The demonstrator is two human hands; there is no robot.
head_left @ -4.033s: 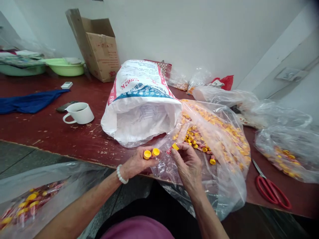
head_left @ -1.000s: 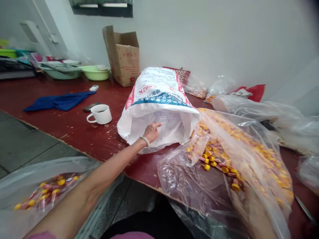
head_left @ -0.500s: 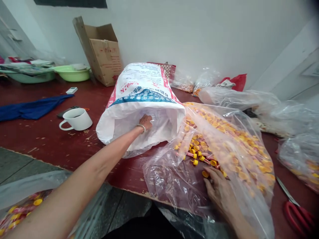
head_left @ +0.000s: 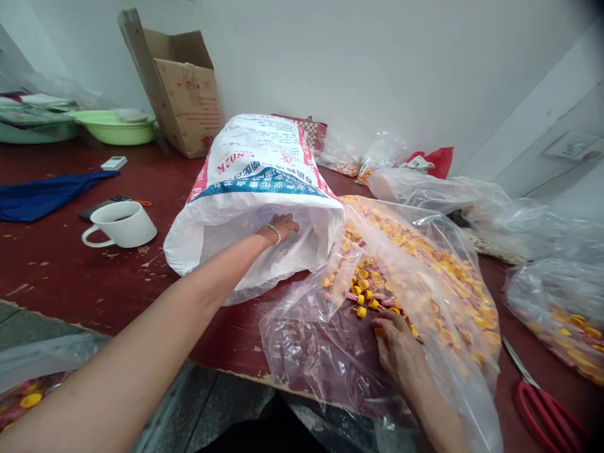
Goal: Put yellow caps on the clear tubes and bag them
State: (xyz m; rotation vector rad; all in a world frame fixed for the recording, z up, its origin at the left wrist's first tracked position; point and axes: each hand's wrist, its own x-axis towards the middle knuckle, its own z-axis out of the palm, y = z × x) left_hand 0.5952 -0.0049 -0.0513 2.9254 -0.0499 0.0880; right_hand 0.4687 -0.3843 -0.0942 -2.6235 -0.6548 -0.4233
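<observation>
Inside the mouth of a large white woven sack (head_left: 264, 151) with red and blue print, my left hand (head_left: 284, 225) reaches in with its fingers apart, a beaded bracelet at the wrist. The sack lies on its side and has a clear plastic lining. To its right a big clear plastic bag (head_left: 321, 340) holds a heap of yellow caps and red-white patterned tubes (head_left: 401, 239). My right hand (head_left: 394, 340) is at that bag's opening beside the nearest yellow pieces, its fingers curled; what lies under them is hidden.
A white mug (head_left: 123, 225), a phone (head_left: 101, 204) and a blue cloth (head_left: 51, 192) are on the left. Behind stand an open cardboard box (head_left: 189, 100) and a green basin (head_left: 116, 129). Red-handled scissors (head_left: 542, 396) and another filled bag (head_left: 561, 314) lie on the right.
My left hand has moved slightly right inside the sack and its fingers have spread. My right hand has curled over the yellow pieces. The view has shifted to the right.
</observation>
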